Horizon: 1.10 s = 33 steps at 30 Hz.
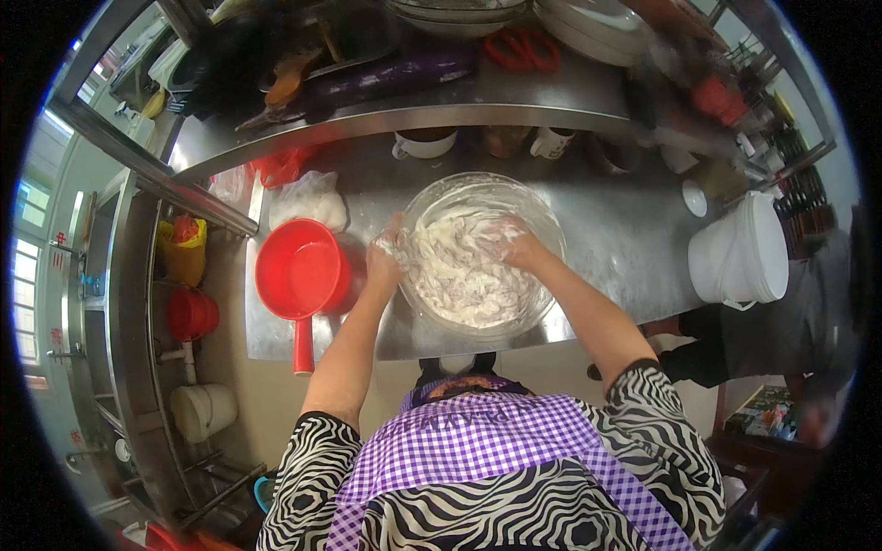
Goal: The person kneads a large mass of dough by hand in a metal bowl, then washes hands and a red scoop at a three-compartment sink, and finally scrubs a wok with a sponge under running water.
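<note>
On the stainless steel table stands a large clear bowl (559, 237) with lumpy, sticky white dough (475, 289) in it. My left hand (387, 253), smeared with dough, is at the bowl's left rim; it seems to hold the rim. Inside the bowl, my right hand (508, 241) is pressed into the dough, its fingers partly coated and blurred. A red plastic dipper (303, 268) stands left of my left hand, its handle towards me. Behind the dipper lies a whitish plastic bag (310, 200).
A steel shelf (413, 113) crosses above the table's back, bearing an eggplant (393, 79), red-handled scissors (524, 52) and bowls. A white lidded bucket (737, 251) stands at the right edge. Beyond it is a person in dark clothes (813, 303). Mugs stand under the shelf.
</note>
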### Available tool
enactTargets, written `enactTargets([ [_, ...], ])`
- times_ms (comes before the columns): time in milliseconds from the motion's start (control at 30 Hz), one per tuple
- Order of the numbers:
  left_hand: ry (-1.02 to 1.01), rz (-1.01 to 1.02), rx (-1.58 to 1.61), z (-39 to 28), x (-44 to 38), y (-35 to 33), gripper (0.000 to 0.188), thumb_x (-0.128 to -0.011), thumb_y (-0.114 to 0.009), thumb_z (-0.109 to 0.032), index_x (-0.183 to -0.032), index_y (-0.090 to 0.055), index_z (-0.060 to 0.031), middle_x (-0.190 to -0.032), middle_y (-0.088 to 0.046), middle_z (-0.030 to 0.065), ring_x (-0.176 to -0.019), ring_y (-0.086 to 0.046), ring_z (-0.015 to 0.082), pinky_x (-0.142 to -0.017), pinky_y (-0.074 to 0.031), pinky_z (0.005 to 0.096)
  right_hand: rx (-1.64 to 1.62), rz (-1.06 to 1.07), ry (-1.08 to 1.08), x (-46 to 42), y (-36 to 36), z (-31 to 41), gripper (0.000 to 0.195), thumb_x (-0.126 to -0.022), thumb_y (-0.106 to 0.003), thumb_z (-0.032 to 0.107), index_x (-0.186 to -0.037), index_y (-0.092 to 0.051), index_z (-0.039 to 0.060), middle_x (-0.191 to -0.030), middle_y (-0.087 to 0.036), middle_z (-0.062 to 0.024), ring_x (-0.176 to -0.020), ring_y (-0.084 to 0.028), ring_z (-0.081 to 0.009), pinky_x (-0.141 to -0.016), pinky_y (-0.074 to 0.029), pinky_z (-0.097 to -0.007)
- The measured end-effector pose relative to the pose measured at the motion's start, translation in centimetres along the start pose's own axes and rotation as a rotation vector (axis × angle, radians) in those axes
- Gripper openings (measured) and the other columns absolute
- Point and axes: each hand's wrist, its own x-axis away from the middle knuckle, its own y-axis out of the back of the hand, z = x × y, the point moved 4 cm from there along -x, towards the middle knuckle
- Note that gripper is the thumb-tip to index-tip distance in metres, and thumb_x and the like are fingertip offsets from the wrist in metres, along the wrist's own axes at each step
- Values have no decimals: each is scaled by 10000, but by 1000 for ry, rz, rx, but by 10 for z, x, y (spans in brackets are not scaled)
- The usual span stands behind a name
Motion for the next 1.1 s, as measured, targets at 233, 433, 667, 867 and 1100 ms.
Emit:
enactTargets([
  [233,46,100,-109,-19,-5,8,362,-848,-509,-85,-1208,-495,-47,-944,-626,176,-840,-612,296,-734,-484,357,423,-208,-661,24,42,34,480,-909,-340,425,-1200,-535,97,-1226,-526,-140,-1093,-509,-316,-932,-407,-378],
  [433,-200,3,-166,-40,-14,8,360,-850,-507,-121,-1210,-506,-107,-794,-598,196,-718,-578,351,-653,-458,401,476,-11,-632,-109,-1,40,453,-860,-398,377,-1099,-588,42,-1137,-567,-204,-1082,-516,-344,-885,-414,-398],
  [667,-268,142,-68,-19,-46,-1,347,-851,-498,-144,-1195,-528,-105,-949,-611,223,-860,-587,386,-739,-467,399,895,715,-25,-60,-83,106,352,-786,-465,303,-992,-643,79,-1026,-613,-156,-992,-568,-310,-842,-445,-402],
  [867,-110,273,-338,-61,-60,4,357,-888,-467,-221,-1221,-501,-97,-1038,-606,199,-933,-584,358,-791,-461,406,534,568,-38,58,5,146,442,-866,-506,411,-1275,-482,243,-1389,-366,-106,-1314,-271,-283,-1070,-254,-398],
  [1100,104,95,-554,-48,55,25,501,-907,-432,-262,-1339,-309,-38,-1147,-543,247,-976,-570,382,-826,-461,408,350,27,-599,18,23,56,457,-895,-458,356,-1295,-444,135,-1401,-327,-139,-1284,-315,-285,-1019,-314,-384],
])
